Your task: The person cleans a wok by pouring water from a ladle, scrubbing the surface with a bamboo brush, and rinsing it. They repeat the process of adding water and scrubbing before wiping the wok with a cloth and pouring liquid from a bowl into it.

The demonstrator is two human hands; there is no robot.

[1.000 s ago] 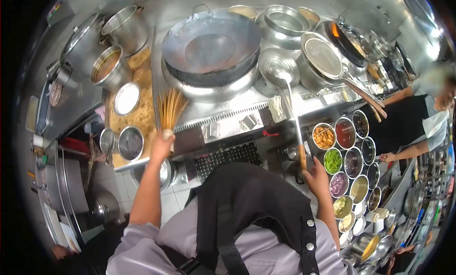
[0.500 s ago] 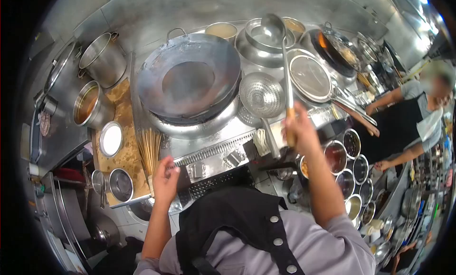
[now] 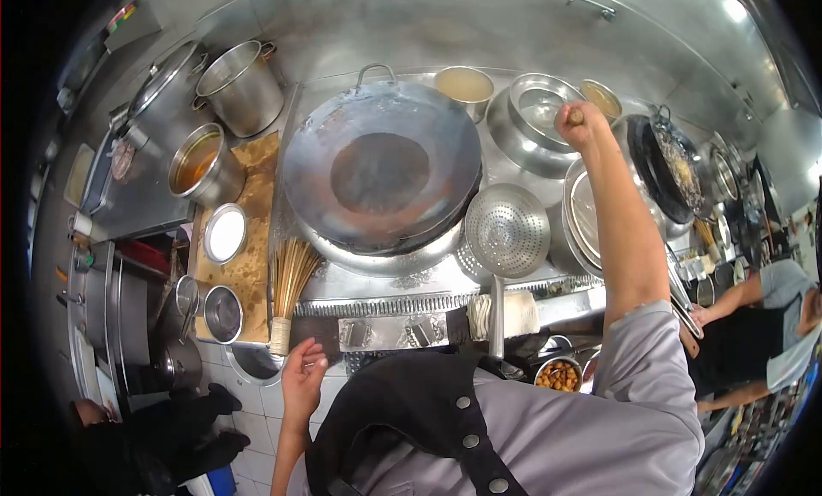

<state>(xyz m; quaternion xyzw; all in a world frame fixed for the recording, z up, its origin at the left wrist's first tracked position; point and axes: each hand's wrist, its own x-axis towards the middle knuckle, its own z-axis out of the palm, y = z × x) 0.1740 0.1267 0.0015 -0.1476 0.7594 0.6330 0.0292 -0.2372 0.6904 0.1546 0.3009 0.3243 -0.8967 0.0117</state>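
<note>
My right hand (image 3: 582,126) is closed around the wooden handle of a ladle (image 3: 576,116), out over the steel basin (image 3: 519,141) at the back. Only the handle's end shows; its bowl is hidden. My left hand (image 3: 304,378) hangs loosely with curled fingers and nothing visible in it, just below the bamboo wok brush (image 3: 289,282). In front of me a large wok (image 3: 462,166) with a dark middle sits on the burner. To its right lies a perforated skimmer (image 3: 508,231), its handle pointing toward me.
Steel pots (image 3: 244,89) and a pot of brown liquid (image 3: 205,166) stand left. A bowl of white contents (image 3: 226,234) rests on the wooden board (image 3: 254,166). A co-worker (image 3: 753,325) stands right, near another wok (image 3: 659,166). Someone's dark-clothed legs (image 3: 184,427) are at lower left.
My right hand has moved forward and right with the ladle, from near the counter's front to over the back basin. The view has shifted. My left hand stays low, still holding nothing visible.
</note>
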